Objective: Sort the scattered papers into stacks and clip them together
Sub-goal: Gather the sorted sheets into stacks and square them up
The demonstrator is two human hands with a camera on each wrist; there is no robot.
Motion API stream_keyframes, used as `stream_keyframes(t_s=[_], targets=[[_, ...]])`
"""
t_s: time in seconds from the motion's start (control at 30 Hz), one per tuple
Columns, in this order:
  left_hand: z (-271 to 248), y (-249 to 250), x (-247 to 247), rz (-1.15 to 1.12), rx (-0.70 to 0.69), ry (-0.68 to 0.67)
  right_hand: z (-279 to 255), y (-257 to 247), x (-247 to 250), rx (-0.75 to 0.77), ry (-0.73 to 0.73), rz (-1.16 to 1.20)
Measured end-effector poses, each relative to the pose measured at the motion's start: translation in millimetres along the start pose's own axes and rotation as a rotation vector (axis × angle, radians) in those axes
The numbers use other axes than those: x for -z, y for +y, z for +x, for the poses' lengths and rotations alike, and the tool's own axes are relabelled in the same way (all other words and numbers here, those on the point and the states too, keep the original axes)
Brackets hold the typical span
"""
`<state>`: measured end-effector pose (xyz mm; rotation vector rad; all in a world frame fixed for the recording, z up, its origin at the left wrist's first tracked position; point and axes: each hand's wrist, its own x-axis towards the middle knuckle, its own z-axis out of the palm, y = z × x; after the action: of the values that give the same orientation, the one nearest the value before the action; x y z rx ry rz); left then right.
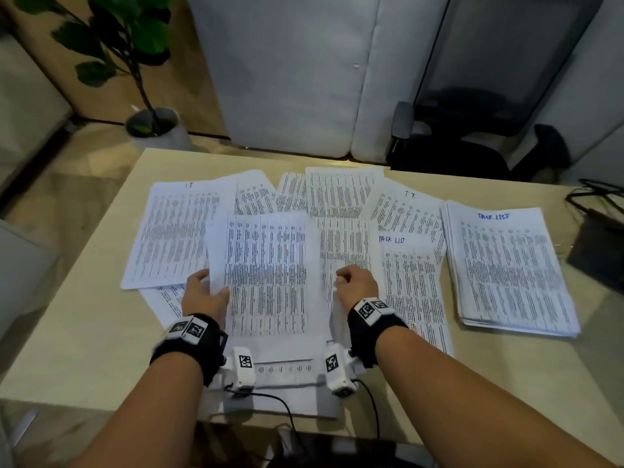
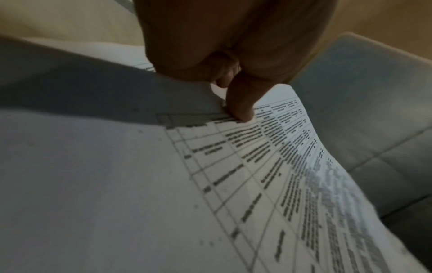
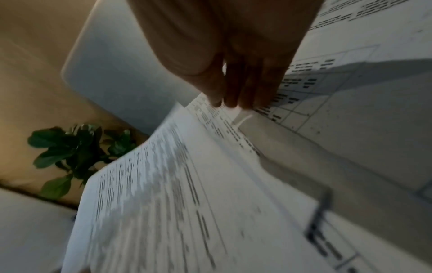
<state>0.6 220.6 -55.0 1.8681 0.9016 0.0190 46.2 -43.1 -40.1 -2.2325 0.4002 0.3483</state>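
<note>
Broadly, the table (image 1: 84,332) carries everything, a pale wood top, and the places below are all given from the held sheet (image 1: 266,275), the printed page lifted at its middle. Beyond the table's far edge from that sheet stand a white padded panel (image 1: 297,72) and, to the far right, a dark office chair (image 1: 479,143); a potted plant (image 1: 135,62) rises to the far left. Scattered papers (image 1: 341,204) fan out under and behind the held sheet, some overlapping, with one marked "TASK LIST" just to its right. Well to the right of the sheet lies a squared stack (image 1: 510,271), also headed "TASK LIST" in blue. Further right again, at the table's edge, sits a dark flat device (image 1: 597,248) with cables. The left hand (image 1: 202,295) pinches the sheet's left edge, thumb on the printed face and fingers behind; the left wrist view shows the thumb (image 2: 240,109) pressed onto the table of text. The right hand (image 1: 354,285) is at the sheet's right edge with fingers curled, but whether they actually grip the paper cannot be told.
</note>
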Motion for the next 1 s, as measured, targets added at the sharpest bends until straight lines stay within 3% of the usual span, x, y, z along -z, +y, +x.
stream_keyframes(t_s=[0.07,0.2,0.27,0.47,0.6,0.73,0.87,1.0], targets=[[-2.1,-3.6,-1.8,0.177,-0.008,-0.003,-2.0,2.5,0.2,-0.098,0.071,0.063],[-11.2,-7.1,-5.6,0.211,-0.015,-0.031,-8.0,4.3,-5.1,-0.262,-0.093,0.145],[-12.3,-6.9,-6.6,0.196,-0.02,-0.041,-9.1,5.9,-6.9,-0.208,-0.159,0.084],[-10.0,1.7,-4.4,0.013,-0.011,-0.008,-1.7,-4.6,23.7,-0.02,0.117,0.255],[-14.2,12.6,-10.6,-0.133,-0.111,-0.132,10.9,-17.4,44.2,0.068,0.096,0.32],[-25.2,27.5,-26.7,0.051,-0.165,-0.179,18.3,-13.7,48.3,0.042,0.107,0.301],[-29.9,20.1,-38.0,0.213,-0.075,-0.149,23.3,18.5,49.4,-0.09,0.223,0.125],[-37.8,16.5,-44.0,0.267,-0.015,-0.138,19.9,37.2,43.1,-0.218,0.048,0.086]])
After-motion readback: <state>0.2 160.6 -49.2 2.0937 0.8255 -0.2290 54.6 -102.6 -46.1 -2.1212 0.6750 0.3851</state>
